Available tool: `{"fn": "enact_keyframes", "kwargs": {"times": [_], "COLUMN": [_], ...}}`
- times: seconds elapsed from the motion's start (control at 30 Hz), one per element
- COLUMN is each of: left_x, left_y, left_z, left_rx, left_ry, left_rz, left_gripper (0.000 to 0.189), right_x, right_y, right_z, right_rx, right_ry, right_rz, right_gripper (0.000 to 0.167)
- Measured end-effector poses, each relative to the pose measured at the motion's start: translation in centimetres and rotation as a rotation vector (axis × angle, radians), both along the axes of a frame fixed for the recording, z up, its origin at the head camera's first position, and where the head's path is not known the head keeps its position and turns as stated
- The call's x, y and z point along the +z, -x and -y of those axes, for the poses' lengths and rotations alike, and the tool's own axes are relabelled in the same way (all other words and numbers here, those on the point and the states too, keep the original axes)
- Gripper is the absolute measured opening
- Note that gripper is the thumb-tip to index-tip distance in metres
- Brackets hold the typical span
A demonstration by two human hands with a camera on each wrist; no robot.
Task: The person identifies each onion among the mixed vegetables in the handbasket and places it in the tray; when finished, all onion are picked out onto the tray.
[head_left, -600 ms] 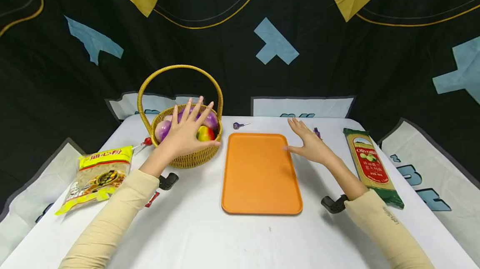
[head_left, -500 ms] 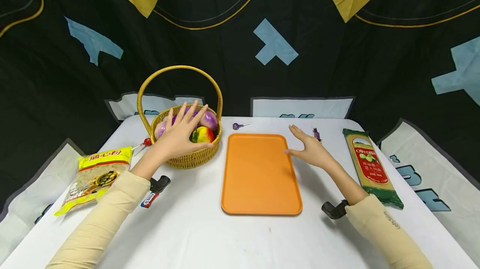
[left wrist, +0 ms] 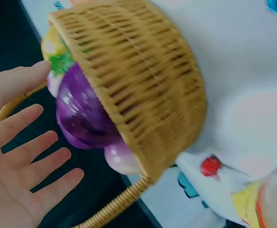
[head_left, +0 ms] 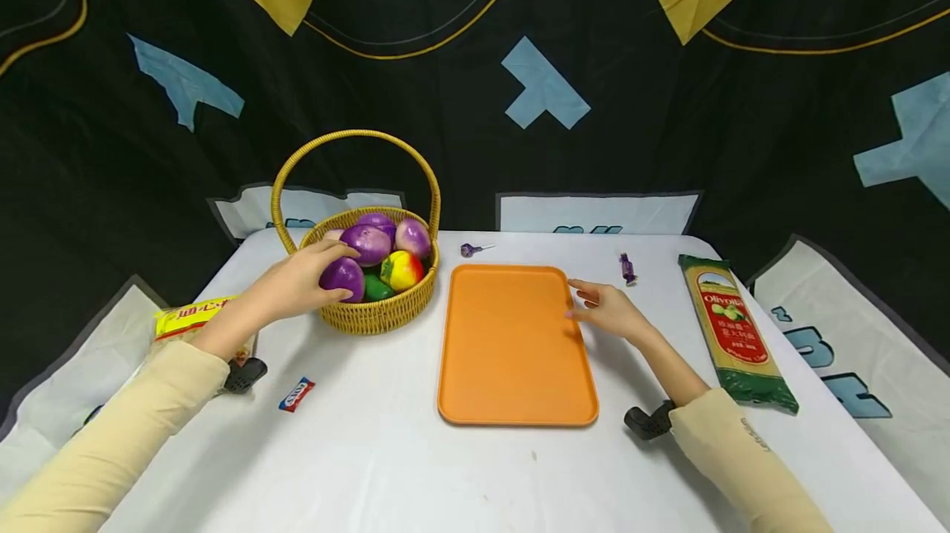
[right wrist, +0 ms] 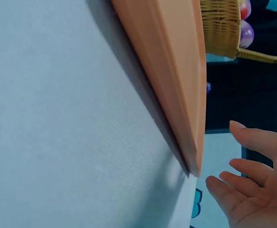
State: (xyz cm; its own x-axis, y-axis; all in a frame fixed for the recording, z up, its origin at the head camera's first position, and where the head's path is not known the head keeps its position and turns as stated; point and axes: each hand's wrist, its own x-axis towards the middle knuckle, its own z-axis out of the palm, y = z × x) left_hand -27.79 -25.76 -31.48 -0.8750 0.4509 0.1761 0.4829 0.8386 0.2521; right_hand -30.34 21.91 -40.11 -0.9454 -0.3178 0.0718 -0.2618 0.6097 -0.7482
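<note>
My left hand (head_left: 297, 281) is at the left rim of the wicker basket (head_left: 371, 318), fingers spread around a shiny purple onion-like vegetable (head_left: 344, 277). In the left wrist view, the fingers extend above a purple vegetable (left wrist: 83, 111) and hold nothing; whether the thumb touches anything is unclear. Several purple vegetables, a yellow-red bell pepper (head_left: 402, 270) and a green vegetable (head_left: 377, 288) fill the basket. My right hand (head_left: 610, 312) hovers beside the right edge of the orange tray (head_left: 518, 351), fingers loosely bent with nothing between them; in the right wrist view they look apart from the tray (right wrist: 176, 71).
A yellow noodle bag (head_left: 195, 317) lies left, partly behind the left arm, with a red lollipop (left wrist: 210, 166) near it. A small wrapped candy (head_left: 297, 394) lies in front. Behind are a purple lollipop (head_left: 469, 250) and purple candy (head_left: 627, 268). A pasta pack (head_left: 735, 331) lies right.
My left hand has moved left and down from above the basket to its left side, uncovering the vegetables and small candy. My right hand has lowered slightly toward the tray's edge, its fingers bending more.
</note>
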Motion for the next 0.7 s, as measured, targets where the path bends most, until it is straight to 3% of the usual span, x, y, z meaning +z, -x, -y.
{"fn": "enact_keyframes", "kwargs": {"times": [0.13, 0.5, 0.7], "left_x": [-0.1, -0.6, -1.1], "left_y": [0.3, 1.4, 1.6], "left_z": [0.9, 2.2, 2.5], "left_rx": [-0.033, -0.109, -0.134], "left_ry": [0.007, -0.035, -0.077], "left_rz": [0.012, 0.066, 0.041], "left_gripper": [0.055, 0.059, 0.059], "right_x": [-0.4, -1.2, -1.6], "right_y": [0.6, 0.8, 0.9], "right_z": [0.0, -0.6, -0.8], "right_rx": [-0.011, 0.034, 0.049], "right_ry": [-0.02, 0.043, 0.051], "right_rz": [0.019, 0.07, 0.076], "right_gripper": [0.061, 0.058, 0.057]}}
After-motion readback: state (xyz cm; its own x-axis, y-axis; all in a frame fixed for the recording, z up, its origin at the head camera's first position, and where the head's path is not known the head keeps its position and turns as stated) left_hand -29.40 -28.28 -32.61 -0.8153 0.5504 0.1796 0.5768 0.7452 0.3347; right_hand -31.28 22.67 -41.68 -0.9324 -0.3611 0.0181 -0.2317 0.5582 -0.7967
